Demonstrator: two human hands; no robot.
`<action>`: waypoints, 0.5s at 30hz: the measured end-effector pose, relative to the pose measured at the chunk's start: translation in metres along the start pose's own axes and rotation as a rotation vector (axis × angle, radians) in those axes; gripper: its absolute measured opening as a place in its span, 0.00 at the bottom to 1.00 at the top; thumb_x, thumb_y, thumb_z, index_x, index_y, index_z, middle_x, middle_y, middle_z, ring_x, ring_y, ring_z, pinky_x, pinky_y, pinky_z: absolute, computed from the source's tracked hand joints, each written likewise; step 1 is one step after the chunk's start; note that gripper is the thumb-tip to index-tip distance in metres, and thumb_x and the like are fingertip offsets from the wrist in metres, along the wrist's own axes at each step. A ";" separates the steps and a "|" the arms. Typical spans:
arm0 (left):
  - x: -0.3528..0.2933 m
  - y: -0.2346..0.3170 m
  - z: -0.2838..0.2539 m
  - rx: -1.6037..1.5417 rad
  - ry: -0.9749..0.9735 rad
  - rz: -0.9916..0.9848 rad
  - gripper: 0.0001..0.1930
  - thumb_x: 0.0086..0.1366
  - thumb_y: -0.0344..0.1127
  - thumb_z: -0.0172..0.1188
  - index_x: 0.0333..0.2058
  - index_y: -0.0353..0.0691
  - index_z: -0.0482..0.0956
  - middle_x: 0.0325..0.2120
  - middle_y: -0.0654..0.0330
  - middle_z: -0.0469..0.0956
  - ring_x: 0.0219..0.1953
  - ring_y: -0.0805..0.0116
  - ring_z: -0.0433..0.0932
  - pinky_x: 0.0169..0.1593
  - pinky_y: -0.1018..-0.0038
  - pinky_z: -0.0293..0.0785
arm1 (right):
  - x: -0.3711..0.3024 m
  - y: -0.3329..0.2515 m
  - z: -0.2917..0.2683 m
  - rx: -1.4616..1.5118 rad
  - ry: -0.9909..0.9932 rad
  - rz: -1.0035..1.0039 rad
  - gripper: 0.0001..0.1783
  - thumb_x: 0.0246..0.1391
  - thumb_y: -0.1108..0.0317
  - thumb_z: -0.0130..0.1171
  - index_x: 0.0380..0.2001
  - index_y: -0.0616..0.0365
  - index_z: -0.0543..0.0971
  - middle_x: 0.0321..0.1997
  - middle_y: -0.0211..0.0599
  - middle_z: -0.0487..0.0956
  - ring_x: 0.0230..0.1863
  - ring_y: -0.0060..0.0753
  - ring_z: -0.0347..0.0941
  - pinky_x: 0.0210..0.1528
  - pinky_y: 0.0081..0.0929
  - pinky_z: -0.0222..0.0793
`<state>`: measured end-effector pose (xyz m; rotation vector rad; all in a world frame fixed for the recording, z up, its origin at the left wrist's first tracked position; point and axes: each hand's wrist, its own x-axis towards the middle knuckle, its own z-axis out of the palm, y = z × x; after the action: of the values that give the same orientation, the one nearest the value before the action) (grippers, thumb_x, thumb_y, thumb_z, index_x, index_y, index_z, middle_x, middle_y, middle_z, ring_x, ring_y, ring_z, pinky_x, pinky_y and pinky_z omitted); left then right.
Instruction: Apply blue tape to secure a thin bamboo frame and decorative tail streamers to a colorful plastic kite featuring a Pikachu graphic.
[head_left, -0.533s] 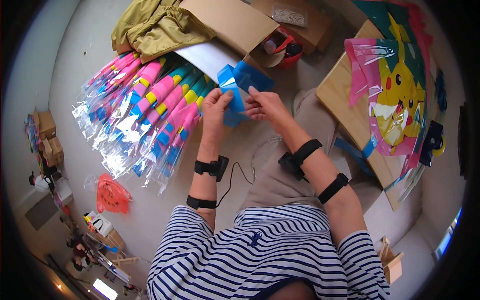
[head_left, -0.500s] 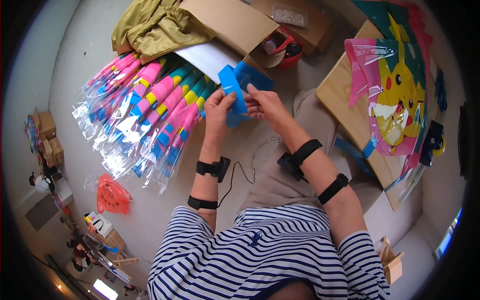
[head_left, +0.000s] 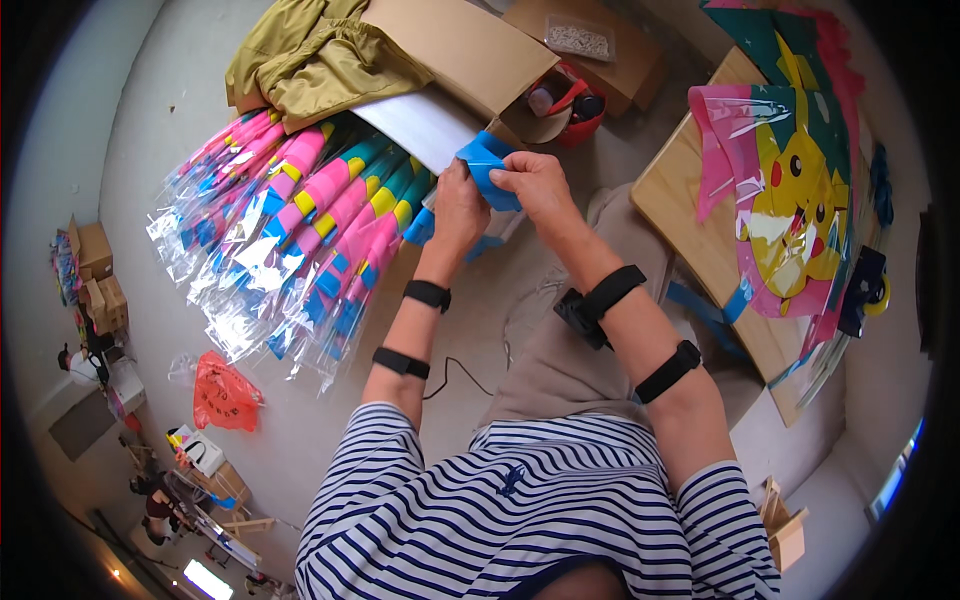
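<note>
Both of my hands hold a folded blue sheet (head_left: pixel 486 165) in front of me. My left hand (head_left: pixel 458 208) grips its lower left part, and my right hand (head_left: pixel 532 182) pinches its right edge with the fingers over the fold. More blue material (head_left: pixel 422 226) hangs below my left hand. Black bands circle both forearms.
A fan of pink, yellow and teal kites in clear sleeves (head_left: pixel 290 235) lies on the floor to the left. An open cardboard box (head_left: pixel 455 45) with olive cloth (head_left: pixel 310 55) sits beyond. A wooden board (head_left: pixel 700 235) with a yellow cartoon kite (head_left: pixel 795 190) is at right. An orange bag (head_left: pixel 222 392) lies lower left.
The blue sheet has been folded smaller and now sits tighter between my hands. My hands stay close together at the same spot.
</note>
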<state>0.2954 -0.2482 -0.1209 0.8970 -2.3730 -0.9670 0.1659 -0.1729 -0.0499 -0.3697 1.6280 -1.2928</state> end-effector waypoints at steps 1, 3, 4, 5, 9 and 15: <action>0.002 -0.011 0.011 0.031 0.025 -0.033 0.20 0.47 0.20 0.64 0.42 0.35 0.76 0.41 0.44 0.76 0.45 0.40 0.74 0.49 0.54 0.71 | 0.000 -0.006 0.000 -0.001 -0.021 -0.005 0.03 0.50 0.72 0.65 0.29 0.60 0.83 0.25 0.24 0.79 0.29 0.15 0.70 0.33 0.18 0.66; 0.005 -0.030 0.025 0.044 0.040 -0.085 0.23 0.46 0.19 0.65 0.44 0.36 0.76 0.43 0.45 0.76 0.46 0.41 0.74 0.50 0.55 0.71 | -0.005 -0.025 -0.001 0.111 -0.096 -0.029 0.03 0.53 0.73 0.64 0.31 0.59 0.83 0.28 0.23 0.79 0.30 0.15 0.70 0.35 0.16 0.66; 0.006 -0.041 0.032 0.019 0.026 -0.102 0.25 0.45 0.19 0.67 0.45 0.36 0.77 0.45 0.44 0.76 0.47 0.41 0.74 0.51 0.55 0.71 | -0.012 -0.040 -0.003 0.219 -0.143 -0.047 0.04 0.53 0.73 0.64 0.33 0.59 0.83 0.29 0.23 0.80 0.30 0.15 0.72 0.36 0.17 0.67; 0.006 -0.045 0.035 -0.005 0.012 -0.121 0.26 0.44 0.20 0.68 0.46 0.37 0.78 0.46 0.44 0.75 0.48 0.41 0.74 0.52 0.55 0.72 | -0.019 -0.057 -0.005 0.329 -0.193 -0.063 0.05 0.54 0.72 0.63 0.35 0.59 0.83 0.31 0.24 0.80 0.31 0.16 0.73 0.37 0.18 0.68; 0.010 -0.028 0.017 0.134 -0.036 0.036 0.35 0.41 0.28 0.75 0.53 0.41 0.78 0.58 0.41 0.71 0.56 0.43 0.73 0.58 0.57 0.71 | -0.058 -0.140 -0.031 0.703 -0.312 -0.389 0.07 0.57 0.71 0.62 0.38 0.62 0.82 0.35 0.30 0.82 0.36 0.18 0.76 0.43 0.21 0.72; 0.015 -0.033 0.015 0.096 -0.132 -0.136 0.29 0.47 0.33 0.72 0.52 0.46 0.81 0.62 0.40 0.66 0.62 0.43 0.68 0.64 0.59 0.65 | -0.115 -0.156 -0.096 0.473 -0.145 -0.397 0.07 0.57 0.71 0.62 0.37 0.62 0.81 0.35 0.30 0.82 0.36 0.19 0.76 0.43 0.21 0.72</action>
<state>0.2895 -0.2701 -0.1535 1.0740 -2.5142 -0.9988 0.0910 -0.0953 0.1377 -0.4931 1.1114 -1.8500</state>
